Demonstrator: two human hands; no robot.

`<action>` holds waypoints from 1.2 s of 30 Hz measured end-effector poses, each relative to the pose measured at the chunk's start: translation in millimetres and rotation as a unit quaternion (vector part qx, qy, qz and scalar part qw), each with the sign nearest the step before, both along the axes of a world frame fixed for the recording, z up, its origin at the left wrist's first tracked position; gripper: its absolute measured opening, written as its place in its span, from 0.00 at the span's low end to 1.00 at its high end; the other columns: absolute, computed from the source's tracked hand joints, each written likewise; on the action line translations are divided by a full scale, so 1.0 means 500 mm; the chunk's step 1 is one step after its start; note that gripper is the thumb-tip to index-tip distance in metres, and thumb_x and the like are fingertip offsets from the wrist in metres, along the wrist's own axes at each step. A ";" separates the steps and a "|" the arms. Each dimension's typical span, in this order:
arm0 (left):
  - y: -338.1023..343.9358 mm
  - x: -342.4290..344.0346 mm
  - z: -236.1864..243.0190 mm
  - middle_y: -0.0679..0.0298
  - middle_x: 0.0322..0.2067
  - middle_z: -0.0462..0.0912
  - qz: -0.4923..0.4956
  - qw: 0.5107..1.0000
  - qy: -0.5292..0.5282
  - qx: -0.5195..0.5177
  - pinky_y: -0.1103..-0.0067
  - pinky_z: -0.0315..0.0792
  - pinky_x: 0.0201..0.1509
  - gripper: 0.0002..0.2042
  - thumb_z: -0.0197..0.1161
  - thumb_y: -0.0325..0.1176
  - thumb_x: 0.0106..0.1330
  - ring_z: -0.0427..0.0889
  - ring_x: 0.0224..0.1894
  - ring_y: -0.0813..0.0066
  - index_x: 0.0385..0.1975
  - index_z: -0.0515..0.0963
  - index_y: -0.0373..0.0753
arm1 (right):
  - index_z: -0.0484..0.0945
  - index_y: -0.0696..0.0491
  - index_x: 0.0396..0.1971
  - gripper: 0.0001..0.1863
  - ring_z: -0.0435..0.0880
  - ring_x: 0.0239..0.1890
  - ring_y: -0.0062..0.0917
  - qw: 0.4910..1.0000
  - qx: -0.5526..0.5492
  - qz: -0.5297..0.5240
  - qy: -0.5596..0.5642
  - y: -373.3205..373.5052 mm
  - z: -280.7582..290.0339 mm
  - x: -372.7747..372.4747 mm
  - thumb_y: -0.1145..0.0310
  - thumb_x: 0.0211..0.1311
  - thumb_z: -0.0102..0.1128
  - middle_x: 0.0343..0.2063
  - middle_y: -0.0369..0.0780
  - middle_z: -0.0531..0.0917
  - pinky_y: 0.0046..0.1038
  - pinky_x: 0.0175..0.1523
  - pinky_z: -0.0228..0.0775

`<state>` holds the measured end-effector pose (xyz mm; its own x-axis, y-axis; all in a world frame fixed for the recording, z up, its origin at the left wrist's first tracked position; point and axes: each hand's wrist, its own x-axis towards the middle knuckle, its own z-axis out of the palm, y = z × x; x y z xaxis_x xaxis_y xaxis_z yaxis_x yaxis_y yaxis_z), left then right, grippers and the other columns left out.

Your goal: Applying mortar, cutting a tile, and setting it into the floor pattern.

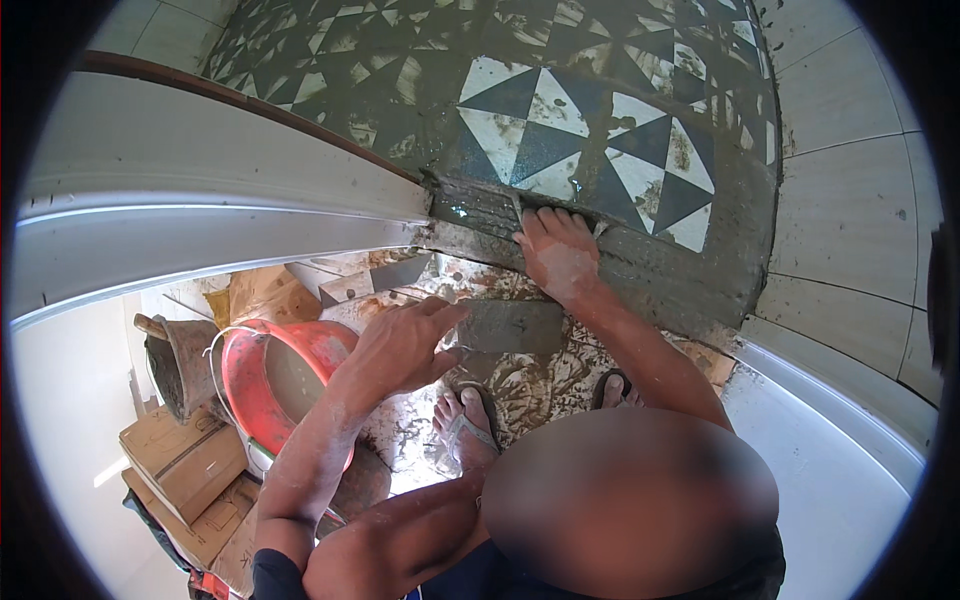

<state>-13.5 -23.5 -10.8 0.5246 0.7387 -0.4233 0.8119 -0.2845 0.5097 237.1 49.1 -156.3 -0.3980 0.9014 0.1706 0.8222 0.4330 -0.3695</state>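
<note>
Patterned blue-and-white floor tiles (590, 130), smeared with grey mortar, fill the upper view above a wet mortar bed (640, 270) at the step edge. Red bucket (275, 375) sits lower left. Left hand (400, 345) grasps a mortar-coated trowel (510, 327); right hand (557, 250) lies flat, fingers spread, on the mortar bed, gripping nothing.

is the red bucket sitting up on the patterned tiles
No, the red bucket sits down at lower left beside the left hand, well below the patterned tiles.
</note>
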 end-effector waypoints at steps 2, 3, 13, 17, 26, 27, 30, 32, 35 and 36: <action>-0.002 0.004 0.000 0.50 0.48 0.85 -0.002 1.000 0.002 -0.006 0.57 0.80 0.51 0.27 0.70 0.40 0.63 0.86 0.46 0.46 0.62 0.76 0.40 | 0.81 0.54 0.46 0.16 0.82 0.48 0.39 0.999 -0.028 0.009 -0.016 0.002 0.007 -0.007 0.59 0.67 0.64 0.39 0.43 0.82 0.42 0.53 0.71; -0.001 0.005 0.000 0.50 0.48 0.85 -0.006 1.000 0.002 -0.005 0.57 0.80 0.51 0.27 0.70 0.40 0.63 0.86 0.46 0.46 0.62 0.76 0.40 | 0.81 0.54 0.46 0.16 0.82 0.48 0.40 0.998 -0.057 0.012 -0.032 0.005 0.012 -0.007 0.58 0.67 0.63 0.39 0.43 0.83 0.43 0.54 0.71; -0.007 0.000 0.002 0.50 0.50 0.85 0.010 1.000 0.009 -0.014 0.57 0.80 0.52 0.27 0.70 0.40 0.63 0.86 0.48 0.47 0.62 0.76 0.40 | 0.82 0.55 0.46 0.16 0.82 0.48 0.42 0.996 -0.083 -0.019 -0.005 -0.058 0.062 0.034 0.59 0.66 0.64 0.41 0.44 0.83 0.45 0.55 0.71; 0.001 0.014 0.006 0.51 0.50 0.85 0.002 1.000 0.008 -0.008 0.58 0.80 0.52 0.28 0.71 0.40 0.62 0.86 0.49 0.47 0.62 0.76 0.42 | 0.83 0.55 0.45 0.16 0.83 0.46 0.42 0.998 -0.061 -0.012 0.014 -0.060 0.055 0.039 0.59 0.65 0.64 0.39 0.45 0.83 0.45 0.52 0.72; 0.018 0.042 0.029 0.50 0.53 0.84 -0.002 1.000 -0.013 -0.020 0.58 0.79 0.55 0.29 0.74 0.37 0.60 0.85 0.52 0.44 0.63 0.77 0.41 | 0.84 0.55 0.47 0.17 0.82 0.42 0.43 0.996 -0.023 -0.069 0.053 -0.151 0.087 0.134 0.59 0.64 0.67 0.38 0.44 0.83 0.44 0.47 0.71; 0.019 0.047 0.031 0.52 0.52 0.85 0.007 1.000 -0.007 -0.012 0.58 0.80 0.52 0.30 0.75 0.35 0.58 0.85 0.51 0.45 0.62 0.77 0.41 | 0.84 0.55 0.47 0.17 0.82 0.42 0.42 0.995 0.018 -0.067 0.070 -0.164 0.090 0.147 0.59 0.64 0.67 0.38 0.44 0.83 0.44 0.47 0.71; 0.026 0.065 0.033 0.51 0.53 0.85 -0.018 1.000 -0.016 -0.002 0.57 0.80 0.52 0.29 0.75 0.36 0.59 0.85 0.51 0.45 0.62 0.77 0.41 | 0.84 0.54 0.49 0.18 0.81 0.43 0.40 0.994 0.029 -0.078 0.074 -0.193 0.100 0.182 0.60 0.64 0.68 0.38 0.41 0.82 0.42 0.46 0.70; 0.030 0.078 0.036 0.51 0.54 0.85 -0.028 0.999 -0.016 0.011 0.57 0.80 0.52 0.29 0.75 0.36 0.60 0.85 0.51 0.45 0.62 0.77 0.41 | 0.84 0.54 0.49 0.18 0.80 0.43 0.38 0.993 0.032 -0.088 0.076 -0.205 0.108 0.204 0.61 0.63 0.69 0.38 0.40 0.81 0.41 0.47 0.70; 0.032 0.098 0.044 0.51 0.53 0.85 -0.019 1.000 -0.009 -0.002 0.57 0.80 0.53 0.28 0.75 0.36 0.60 0.85 0.51 0.44 0.61 0.77 0.41 | 0.84 0.54 0.50 0.18 0.79 0.43 0.36 0.991 0.046 -0.104 0.070 -0.222 0.116 0.234 0.62 0.63 0.69 0.38 0.39 0.81 0.40 0.48 0.69; 0.035 0.104 0.046 0.51 0.53 0.85 -0.024 1.000 0.001 -0.007 0.57 0.80 0.54 0.28 0.75 0.36 0.60 0.85 0.51 0.44 0.62 0.77 0.41 | 0.84 0.54 0.49 0.18 0.79 0.43 0.36 0.991 0.042 -0.114 0.056 -0.227 0.115 0.244 0.62 0.63 0.70 0.38 0.39 0.81 0.40 0.48 0.68</action>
<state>38.7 -6.0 12.4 0.5587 0.7067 -0.4340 0.7984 -0.3167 0.5121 358.9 -64.4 -98.6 -0.1603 0.9462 0.2809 0.8583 0.2741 -0.4337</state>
